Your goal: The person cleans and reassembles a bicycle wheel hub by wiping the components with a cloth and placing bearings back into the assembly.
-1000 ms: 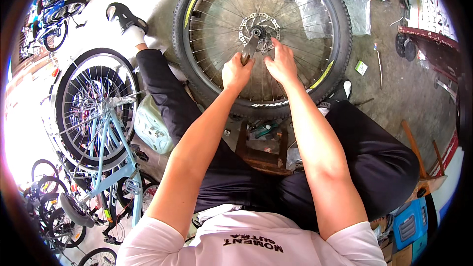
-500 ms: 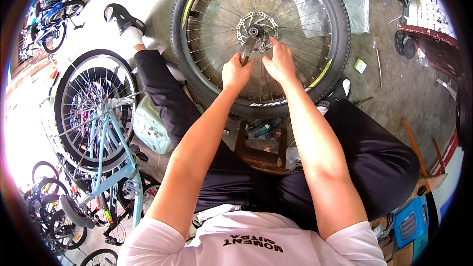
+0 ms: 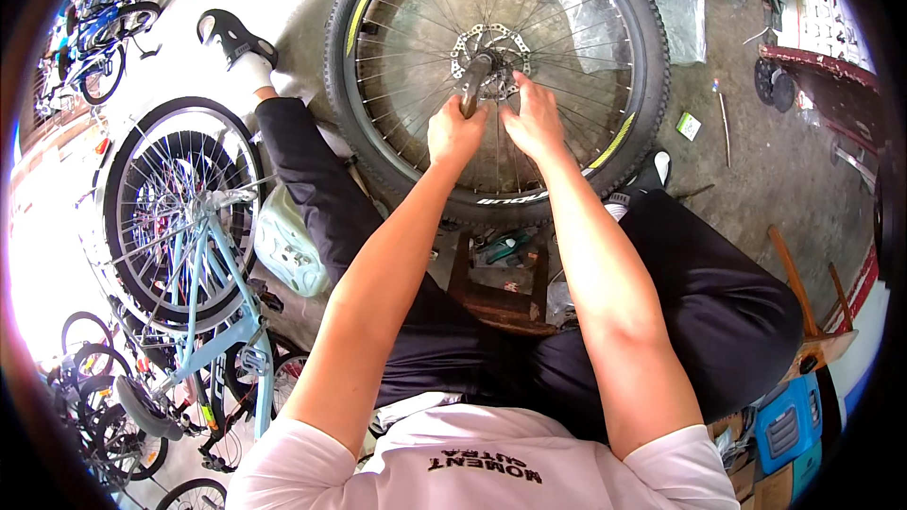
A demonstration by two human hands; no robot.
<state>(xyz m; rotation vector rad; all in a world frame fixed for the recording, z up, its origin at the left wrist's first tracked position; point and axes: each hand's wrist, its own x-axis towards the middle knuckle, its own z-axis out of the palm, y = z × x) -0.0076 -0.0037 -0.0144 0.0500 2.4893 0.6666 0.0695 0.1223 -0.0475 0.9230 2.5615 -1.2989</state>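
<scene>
A bicycle wheel [image 3: 656, 66] with a knobby black tyre lies flat on the floor in front of me, its brake disc [image 3: 457, 63] facing up. My left hand [image 3: 457, 134] is closed around the handle of a metal wrench [image 3: 475, 85], whose head covers the axle end at the hub. Beside it, my right hand [image 3: 535, 123] reaches over the spokes, index finger stretched to the disc's edge and thumb apart. Its other fingers are mostly hidden. No tool shows in it.
A light blue bicycle frame [image 3: 196, 260] with its wheel stands at left, near a pale green plastic piece [image 3: 291, 244]. Clear plastic bags [image 3: 680, 24] lie beyond the wheel. A wooden stool [image 3: 468, 288] sits between my legs; a blue case [image 3: 789, 425] is at right.
The wrench head has moved onto the axle end, which showed uncovered before. My left hand has tilted slightly with it. My right hand has barely moved.
</scene>
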